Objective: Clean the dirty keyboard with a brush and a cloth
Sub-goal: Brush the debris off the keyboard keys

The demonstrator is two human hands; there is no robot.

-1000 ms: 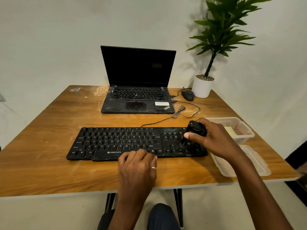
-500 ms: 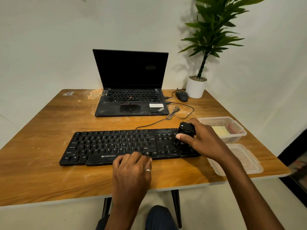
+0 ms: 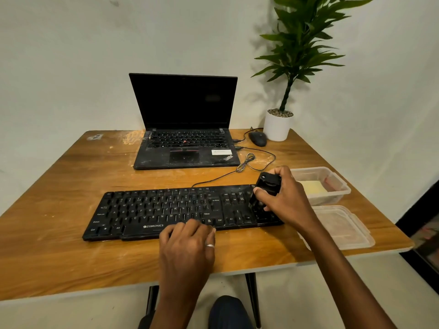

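A black dusty keyboard lies across the front of the wooden table. My right hand grips a black brush whose bristle end rests on the number pad at the keyboard's right end. My left hand lies flat on the keyboard's front edge near the middle, fingers bent over the lowest key row, a ring on one finger. A pale yellow cloth sits inside a clear plastic box just right of the brush.
An open black laptop stands behind the keyboard, dusty too. A mouse and a white potted plant are at the back right, with a cable looped between. A clear lid lies at the table's right front.
The brush in my right hand stays on the number pad, shifted slightly. My left hand keeps its place on the keyboard's front edge. My head has turned slightly, shifting the scene in the frame.
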